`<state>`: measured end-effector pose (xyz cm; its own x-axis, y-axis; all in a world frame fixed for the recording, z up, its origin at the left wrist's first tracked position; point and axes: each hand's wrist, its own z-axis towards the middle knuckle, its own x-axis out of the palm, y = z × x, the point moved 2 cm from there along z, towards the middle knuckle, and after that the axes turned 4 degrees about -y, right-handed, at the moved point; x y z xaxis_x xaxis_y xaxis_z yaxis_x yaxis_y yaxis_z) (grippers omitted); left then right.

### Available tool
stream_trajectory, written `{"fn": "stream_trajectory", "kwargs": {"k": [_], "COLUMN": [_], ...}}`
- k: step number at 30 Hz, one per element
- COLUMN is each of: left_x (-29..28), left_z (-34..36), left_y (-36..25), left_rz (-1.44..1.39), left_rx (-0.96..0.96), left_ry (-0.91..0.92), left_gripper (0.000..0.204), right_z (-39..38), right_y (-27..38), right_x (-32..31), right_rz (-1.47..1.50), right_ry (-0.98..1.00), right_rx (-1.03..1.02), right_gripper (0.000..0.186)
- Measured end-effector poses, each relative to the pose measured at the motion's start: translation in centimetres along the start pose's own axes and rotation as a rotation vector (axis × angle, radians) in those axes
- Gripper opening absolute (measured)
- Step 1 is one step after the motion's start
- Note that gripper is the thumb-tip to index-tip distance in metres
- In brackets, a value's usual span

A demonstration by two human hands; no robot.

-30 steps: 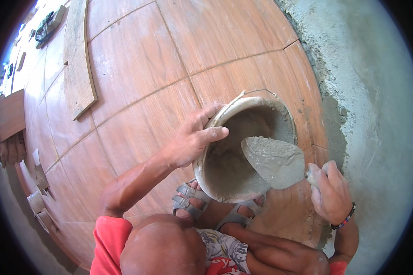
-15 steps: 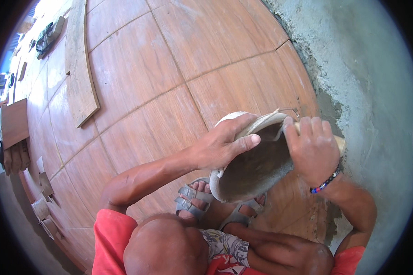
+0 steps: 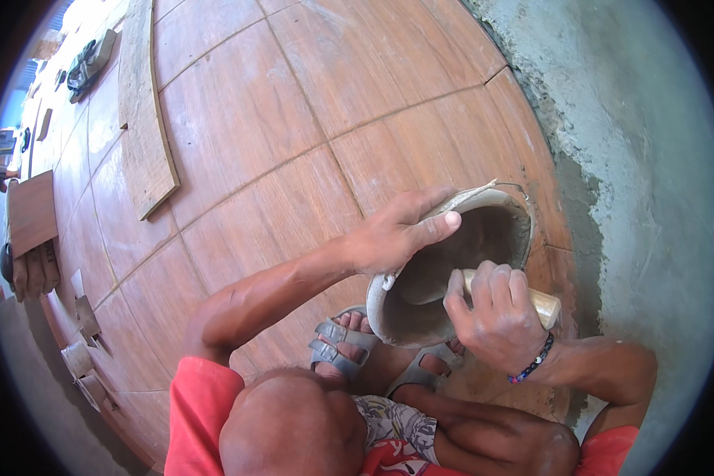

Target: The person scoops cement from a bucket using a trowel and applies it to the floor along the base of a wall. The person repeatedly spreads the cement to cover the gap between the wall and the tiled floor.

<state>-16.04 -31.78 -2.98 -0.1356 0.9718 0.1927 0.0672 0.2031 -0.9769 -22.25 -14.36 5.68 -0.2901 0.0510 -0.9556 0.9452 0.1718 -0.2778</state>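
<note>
Many tiles (image 3: 238, 119) are bordering rough grey cement (image 3: 635, 159).
Our left hand (image 3: 401, 234) is clasping a bucket (image 3: 378, 315), our right hand (image 3: 500, 317) gripping a trowel (image 3: 544, 306).

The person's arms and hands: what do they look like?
The sleeves are short and red. The left hand is bare, with nothing visible on its wrist. The right hand is bare too, but its wrist wears a dark, seemingly beaded bracelet flecked with brighter colours.

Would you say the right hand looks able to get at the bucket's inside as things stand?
Probably yes: the right hand, gripping the trowel, is right at the open bucket, and the left hand holds its opposite side.
</note>
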Motion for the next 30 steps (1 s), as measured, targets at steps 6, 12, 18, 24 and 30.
{"fn": "stream_trajectory", "kwargs": {"k": [6, 12, 18, 24, 30], "left_x": [-0.9, -1.1, 0.8, 3.1, 3.5], "left_z": [-0.8, -0.7, -0.4, -0.5, -0.8], "left_y": [0.7, 0.1, -0.4, -0.6, -0.5], "left_rz": [-0.009, 0.042, -0.012, 0.027, -0.098], "left_rx": [-0.024, -0.11, -0.086, -0.08, -0.167], "left_ry": [-0.081, -0.086, -0.19, -0.297, -0.414], "left_gripper": [0.059, 0.048, 0.044, 0.048, 0.049], "right_z": [-4.2, -7.5, -7.5, -8.4, -10.0], "right_y": [-3.6, -4.1, -0.8, -0.5, -0.8], "right_x": [0.1, 3.7, 6.6, 7.8, 7.8], "right_rz": [0.276, 0.576, 0.704, 1.044, 1.221], "right_ry": [0.144, 0.223, 0.347, 0.333, 0.23], "right_rx": [0.233, 0.392, 0.387, 0.471, 0.55], "right_gripper": [0.03, 0.034, 0.038, 0.033, 0.033]}}
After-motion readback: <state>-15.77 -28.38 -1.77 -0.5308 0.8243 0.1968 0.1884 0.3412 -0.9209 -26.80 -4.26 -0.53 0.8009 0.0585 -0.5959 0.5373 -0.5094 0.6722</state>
